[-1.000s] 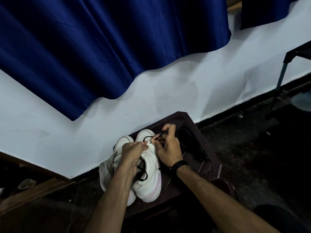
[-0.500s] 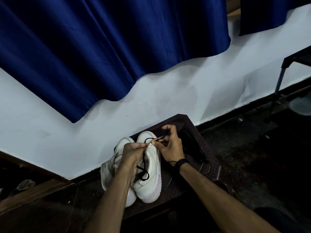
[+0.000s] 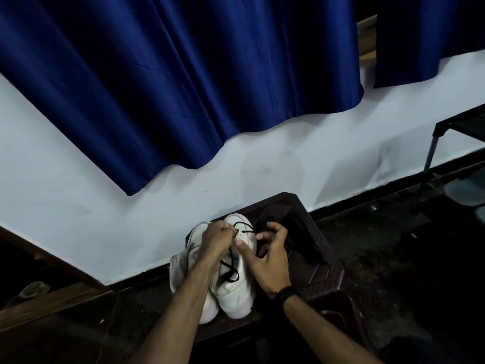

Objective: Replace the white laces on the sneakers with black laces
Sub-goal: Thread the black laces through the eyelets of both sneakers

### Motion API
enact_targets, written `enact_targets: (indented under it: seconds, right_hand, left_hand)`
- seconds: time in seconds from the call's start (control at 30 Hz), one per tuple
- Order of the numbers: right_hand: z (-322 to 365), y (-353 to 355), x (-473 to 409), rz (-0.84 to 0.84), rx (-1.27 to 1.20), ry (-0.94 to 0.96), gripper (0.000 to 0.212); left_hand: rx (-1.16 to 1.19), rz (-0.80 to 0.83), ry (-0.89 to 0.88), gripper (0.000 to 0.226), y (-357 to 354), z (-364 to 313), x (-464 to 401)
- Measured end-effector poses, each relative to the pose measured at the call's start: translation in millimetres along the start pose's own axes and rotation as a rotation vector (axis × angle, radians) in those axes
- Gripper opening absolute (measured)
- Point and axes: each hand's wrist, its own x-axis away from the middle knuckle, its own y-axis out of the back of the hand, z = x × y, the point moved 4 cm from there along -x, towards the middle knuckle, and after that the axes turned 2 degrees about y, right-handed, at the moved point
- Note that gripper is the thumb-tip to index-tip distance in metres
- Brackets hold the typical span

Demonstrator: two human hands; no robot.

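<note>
I see 2 white sneakers (image 3: 231, 292) side by side on a dark brown plastic stool (image 3: 322, 261) against the white wall (image 3: 262, 164). My left hand (image 3: 215, 240) pinches the black lace (image 3: 231, 269) at the right sneaker's upper eyelets, fingers curled. My right hand (image 3: 270, 248) grips the lace's other end just beside it, thumb on the tongue. A blue curtain (image 3: 183, 74) hangs above.
</note>
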Motion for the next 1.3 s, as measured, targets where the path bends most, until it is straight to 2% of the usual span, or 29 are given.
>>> enact_targets:
  seconds: [0.13,0.23,0.6,0.83,0.93,1.0,1.1,1.13,1.23,1.3]
  right_hand:
    - [13.2,-2.0,-1.6,0.204,0.169,0.099,0.063]
    - [20.3,-9.5,-2.4,0.256,0.218,0.164,0.054]
    - [19.7,-17.8,-4.0,0.246,0.343,0.099,0.051]
    - [24.7,-19.3,1.3,0.21,0.449,0.045,0.043]
    - [38.1,-22.6,-0.1,0.194,0.733,0.205,0.046]
    - [49.2,-32.7,-7.1,0.2,0.893,0.342,0.058]
    - [65.7,-54.4,-16.8,0.217,0.71,0.394,0.065]
    - [72.1,-63.0,-18.4,0.262,0.606,0.359,0.059]
    - [92.8,-82.0,-12.2,0.419,0.37,0.276,0.024]
    - [99.9,-91.2,-0.1,0.512,0.31,0.312,0.024]
  left_hand:
    - [0.2,0.032,0.046,0.02,16.5,-12.8,-3.4]
    - [0.342,0.056,0.069,0.021,36.0,-31.5,-3.4]
    - [0.943,0.099,-0.136,0.023,142.2,-135.2,27.1]
    - [1.112,0.081,-0.402,0.023,232.1,-211.3,72.5]
    - [1.133,0.102,-0.433,0.023,247.9,-212.5,89.3]
    - [1.108,0.146,-0.444,0.022,245.9,-203.6,97.5]
    - [1.047,0.219,-0.45,0.02,235.6,-185.7,104.5]
    - [1.048,0.23,-0.447,0.02,234.3,-180.0,105.3]
    - [1.063,0.209,-0.449,0.018,241.7,-167.3,107.1]
    - [1.078,0.181,-0.437,0.018,251.7,-159.6,108.4]
